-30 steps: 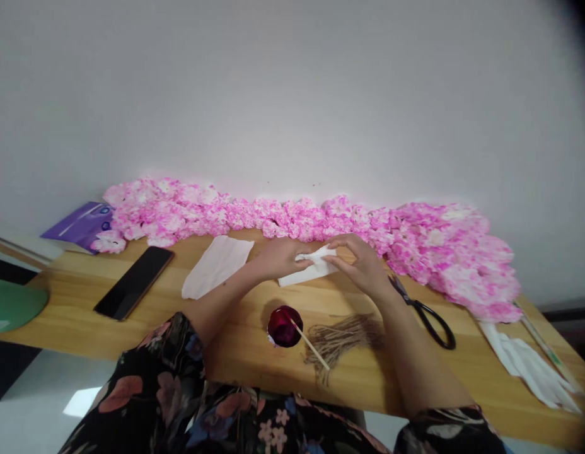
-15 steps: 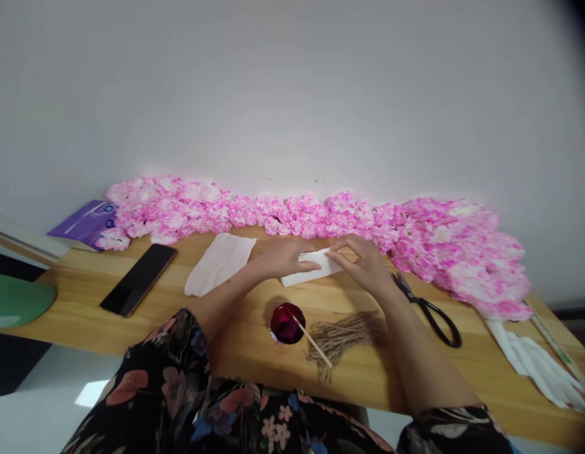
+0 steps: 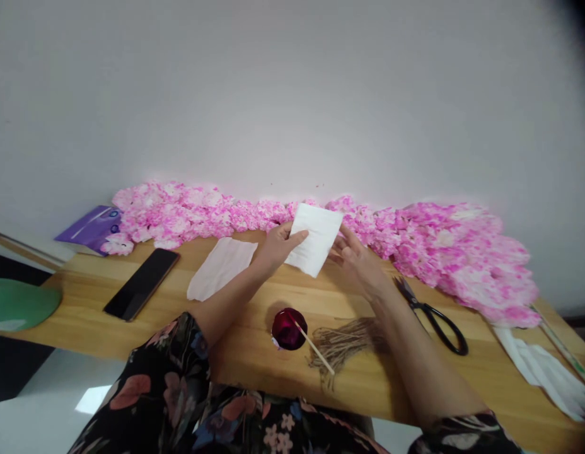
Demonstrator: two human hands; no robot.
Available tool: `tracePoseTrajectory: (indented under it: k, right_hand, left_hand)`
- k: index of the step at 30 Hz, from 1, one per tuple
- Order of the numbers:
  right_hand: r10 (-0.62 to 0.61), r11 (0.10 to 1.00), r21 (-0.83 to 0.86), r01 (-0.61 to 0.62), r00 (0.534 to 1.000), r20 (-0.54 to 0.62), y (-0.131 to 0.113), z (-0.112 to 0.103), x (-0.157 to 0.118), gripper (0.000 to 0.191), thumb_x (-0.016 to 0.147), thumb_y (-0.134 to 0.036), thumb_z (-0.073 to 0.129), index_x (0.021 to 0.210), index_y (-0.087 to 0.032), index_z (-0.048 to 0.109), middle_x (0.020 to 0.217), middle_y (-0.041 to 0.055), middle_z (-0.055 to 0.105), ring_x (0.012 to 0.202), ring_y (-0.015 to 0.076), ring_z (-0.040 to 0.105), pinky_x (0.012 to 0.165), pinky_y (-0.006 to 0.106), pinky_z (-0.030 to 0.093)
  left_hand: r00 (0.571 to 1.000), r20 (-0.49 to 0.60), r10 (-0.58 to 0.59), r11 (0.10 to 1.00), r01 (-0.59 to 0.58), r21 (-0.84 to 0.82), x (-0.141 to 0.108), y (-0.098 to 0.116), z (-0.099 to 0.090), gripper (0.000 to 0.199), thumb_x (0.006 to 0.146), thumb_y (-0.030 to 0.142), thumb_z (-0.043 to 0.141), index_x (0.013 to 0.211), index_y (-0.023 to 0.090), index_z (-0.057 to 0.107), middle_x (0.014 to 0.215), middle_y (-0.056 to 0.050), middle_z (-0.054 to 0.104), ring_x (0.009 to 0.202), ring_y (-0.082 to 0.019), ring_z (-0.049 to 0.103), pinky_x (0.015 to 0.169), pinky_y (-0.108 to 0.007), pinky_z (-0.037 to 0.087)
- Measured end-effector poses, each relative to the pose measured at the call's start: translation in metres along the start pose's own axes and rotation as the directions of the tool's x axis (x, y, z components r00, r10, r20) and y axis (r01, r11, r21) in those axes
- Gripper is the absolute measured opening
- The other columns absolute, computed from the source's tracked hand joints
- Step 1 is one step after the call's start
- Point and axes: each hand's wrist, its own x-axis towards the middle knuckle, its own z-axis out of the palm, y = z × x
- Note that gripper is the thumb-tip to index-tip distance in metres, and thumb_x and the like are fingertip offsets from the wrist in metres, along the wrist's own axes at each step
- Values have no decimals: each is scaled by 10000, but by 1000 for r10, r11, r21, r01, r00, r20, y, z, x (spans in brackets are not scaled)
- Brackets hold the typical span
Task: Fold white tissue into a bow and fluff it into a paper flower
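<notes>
A white folded tissue (image 3: pixel 316 236) is held up over the middle of the wooden table. My left hand (image 3: pixel 279 244) grips its left edge, thumb on the front face. Behind and beside its right edge is my right hand (image 3: pixel 353 253), fingers spread and partly hidden by the tissue; whether they touch it is unclear. Below the hands stands a small cup of dark red liquid (image 3: pixel 289 329) with a wooden stick (image 3: pixel 316 350) leaning out of it. A bundle of brown twine or stems (image 3: pixel 347 340) lies right of the cup.
Pink and white paper flowers (image 3: pixel 463 252) line the wall. A pale pink sheet (image 3: pixel 221 268), black phone (image 3: pixel 141 284) and purple packet (image 3: pixel 91 228) lie left. Black scissors (image 3: pixel 437 318) and white gloves (image 3: pixel 541 372) are right. A green round object (image 3: pixel 23 304) is far left.
The tissue has been raised and tilted up so that its broad face shows. My right hand's thumb-and-finger pinch on it has come apart, and that hand has shifted to its right edge.
</notes>
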Motion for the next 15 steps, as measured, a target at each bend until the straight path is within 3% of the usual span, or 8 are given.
tracePoseTrajectory:
  k: [4,6,8,9,10,12,13,15]
  right_hand:
    - [64,998,-9,-66,992,-106,13,14,2,541,692,-516,726,1139,-231,619,1146,78,668,981,250,627,860,395,492]
    - [22,985,-164,-57,977,-211,7,12,4,410,728,-489,683,1019,-202,661,997,60,706,873,233,633,776,366,495]
    - [-89,880,-474,-37,966,-242,-12,5,4,324,779,-473,615,907,-181,673,855,48,702,755,215,613,659,323,461]
    - [-153,739,-673,-31,965,-212,-25,1,3,296,811,-456,578,841,-176,667,778,45,682,698,206,593,604,300,420]
    - [-187,523,-852,-29,971,-148,-38,-2,3,289,833,-441,550,772,-177,652,707,44,653,657,201,571,570,289,373]
    - [-129,141,-990,14,992,-5,-58,-5,0,273,857,-400,522,730,-184,629,669,46,630,619,193,551,534,277,299]
    - [-70,18,-999,41,997,40,-63,-5,-1,257,868,-379,508,750,-187,631,688,51,639,620,192,556,528,272,279]
    - [46,-96,-991,97,995,93,-60,-4,-1,209,873,-339,501,843,-200,654,748,64,670,643,202,581,524,267,266]
  left_hand:
    - [999,5,-38,984,38,-174,-2,-13,7,325,728,400,718,928,148,674,850,-43,701,722,-164,624,676,-281,468]
    - [999,18,-39,979,42,-198,-1,-16,9,299,708,393,738,869,148,680,839,-41,698,730,-159,621,696,-278,464]
    - [999,-2,-33,965,32,-259,1,-16,8,286,734,416,709,858,161,671,845,-43,691,756,-157,624,723,-277,467]
    - [999,-25,-39,954,30,-298,3,-16,6,287,763,433,675,872,168,662,848,-46,687,760,-154,626,731,-277,470]
    - [997,-55,-53,941,31,-336,5,-16,3,291,794,444,635,895,172,650,850,-50,682,756,-151,629,732,-277,474]
    - [987,-125,-96,923,41,-384,10,-17,-4,287,839,430,572,953,171,621,847,-56,675,729,-140,628,717,-272,478]
    - [980,-162,-113,919,41,-391,12,-19,-7,280,850,412,557,976,167,606,846,-57,673,716,-133,625,707,-265,477]
    - [968,-219,-125,923,33,-382,15,-24,-12,269,860,386,540,1004,162,582,848,-54,669,706,-119,619,696,-247,472]
